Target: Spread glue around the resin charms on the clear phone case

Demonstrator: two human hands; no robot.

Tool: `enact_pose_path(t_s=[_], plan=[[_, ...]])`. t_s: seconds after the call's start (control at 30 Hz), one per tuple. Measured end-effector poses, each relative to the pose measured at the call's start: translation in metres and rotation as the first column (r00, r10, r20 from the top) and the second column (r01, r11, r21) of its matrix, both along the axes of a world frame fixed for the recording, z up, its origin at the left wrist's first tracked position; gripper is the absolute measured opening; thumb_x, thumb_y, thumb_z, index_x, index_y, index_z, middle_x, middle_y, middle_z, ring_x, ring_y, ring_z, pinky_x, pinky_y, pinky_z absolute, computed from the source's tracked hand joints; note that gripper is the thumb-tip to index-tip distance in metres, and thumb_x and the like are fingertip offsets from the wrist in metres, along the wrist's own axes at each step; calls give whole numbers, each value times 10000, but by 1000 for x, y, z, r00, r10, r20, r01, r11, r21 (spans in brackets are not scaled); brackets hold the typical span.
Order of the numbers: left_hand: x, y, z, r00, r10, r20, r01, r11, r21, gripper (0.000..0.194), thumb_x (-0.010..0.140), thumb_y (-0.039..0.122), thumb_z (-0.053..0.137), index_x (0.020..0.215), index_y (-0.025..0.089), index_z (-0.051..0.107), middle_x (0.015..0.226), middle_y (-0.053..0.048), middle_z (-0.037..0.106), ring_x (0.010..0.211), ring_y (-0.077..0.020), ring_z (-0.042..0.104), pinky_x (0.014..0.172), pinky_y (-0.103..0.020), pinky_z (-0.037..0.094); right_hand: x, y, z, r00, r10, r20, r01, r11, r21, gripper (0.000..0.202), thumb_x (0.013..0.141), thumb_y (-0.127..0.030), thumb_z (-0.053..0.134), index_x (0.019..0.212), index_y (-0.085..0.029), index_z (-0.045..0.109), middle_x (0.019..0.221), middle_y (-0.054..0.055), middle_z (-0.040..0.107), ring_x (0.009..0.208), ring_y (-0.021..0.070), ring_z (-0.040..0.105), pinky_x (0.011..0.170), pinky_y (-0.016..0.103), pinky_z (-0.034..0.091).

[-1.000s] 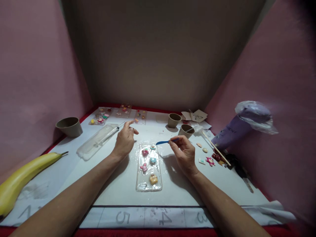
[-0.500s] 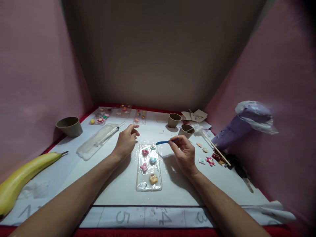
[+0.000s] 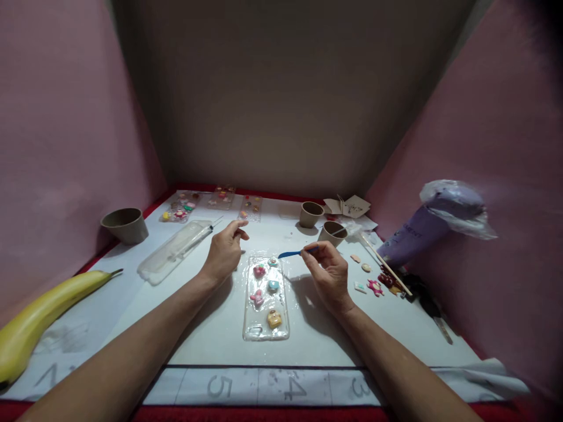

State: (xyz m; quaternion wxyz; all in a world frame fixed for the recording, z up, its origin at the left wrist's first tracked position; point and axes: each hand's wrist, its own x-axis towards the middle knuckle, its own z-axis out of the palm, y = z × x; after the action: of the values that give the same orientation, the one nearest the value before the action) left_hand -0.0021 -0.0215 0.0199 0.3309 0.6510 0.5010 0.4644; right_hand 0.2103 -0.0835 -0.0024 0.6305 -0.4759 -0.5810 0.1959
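A clear phone case (image 3: 265,328) lies on the white table, its surface glossy and wet-looking. Several small charms sit on it, among them a pink bunny charm (image 3: 257,298), a teal charm (image 3: 273,285) and a yellow-brown charm (image 3: 274,319). My right hand (image 3: 329,271) pinches a small blue spatula (image 3: 288,254), whose tip points left over the case's top right corner. Whether the tip touches the round charm (image 3: 272,262) there I cannot tell. My left hand (image 3: 225,249) hovers beyond the case's upper left, index finger extended, others loosely bent, holding nothing.
Loose charms (image 3: 375,287) and a wooden stick (image 3: 387,264) lie right, near a purple bag (image 3: 417,231). Cups (image 3: 311,214) stand at the back; another cup (image 3: 125,226) is left. A syringe (image 3: 193,241) rests on a clear tray (image 3: 153,266). A banana (image 3: 48,316) lies front left.
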Motion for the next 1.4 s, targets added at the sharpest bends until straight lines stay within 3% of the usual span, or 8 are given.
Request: enact_pose_path(t_s=[0.17, 0.6, 1.4], plan=[[0, 2, -2, 1000, 2, -3, -2, 1000, 12, 436, 804, 132, 386, 1192, 146, 585, 1026, -81, 610, 602, -104, 574, 481, -233, 517, 0, 0, -1, 1000, -8, -8, 8, 1000, -8, 80, 813, -247, 660, 850, -196, 611, 725, -9, 587, 649, 121, 528, 612, 265, 432], [-1, 8, -7, 994, 39, -103, -29, 994, 102, 325, 808, 191, 480, 1092, 142, 629, 1055, -109, 658, 824, -189, 633, 729, -335, 545, 0, 1, -2, 1000, -4, -5, 4, 1000, -5, 80, 815, -250, 658, 851, -195, 610, 715, -11, 581, 634, 116, 520, 599, 260, 426], [-1, 10, -9, 992, 36, -121, -21, 992, 125, 271, 807, 176, 490, 1035, 147, 634, 1055, -96, 657, 832, -184, 624, 741, -323, 522, 0, 1, -1, 1000, -8, -2, 8, 1000, 3, 74, 812, -238, 661, 850, -197, 612, 722, -11, 595, 643, 118, 529, 609, 264, 437]])
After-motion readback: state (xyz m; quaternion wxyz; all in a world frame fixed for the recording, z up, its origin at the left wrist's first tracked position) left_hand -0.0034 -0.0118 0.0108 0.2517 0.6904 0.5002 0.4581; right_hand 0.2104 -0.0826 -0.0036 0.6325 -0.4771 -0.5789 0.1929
